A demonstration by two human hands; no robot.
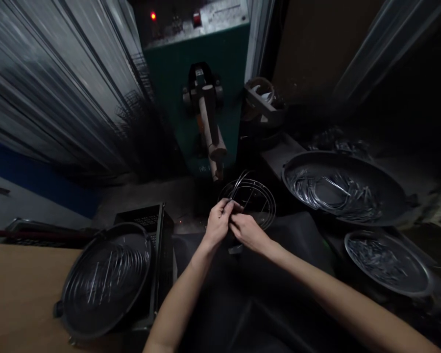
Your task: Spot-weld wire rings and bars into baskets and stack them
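My left hand (219, 220) and my right hand (247, 228) meet over my lap, their fingers closed around thin bent metal wires that stick up past the fingertips. Just beyond them lies a round wire frame (267, 196) made of concentric rings with cross wires, partly hidden behind my hands. Above it, the machine's thick electrode arm (213, 130) points down toward the frame, its tip apart from my fingers. The exact grip of each hand on the wires is too dark and small to make out.
A green machine (161, 73) with a red light stands ahead. At left, a round pan (68, 304) holds wire rings beside a dark crate (161, 211). Right are a large pan (389, 196) of bent wires and a smaller dish (422, 274) of short metal pieces.
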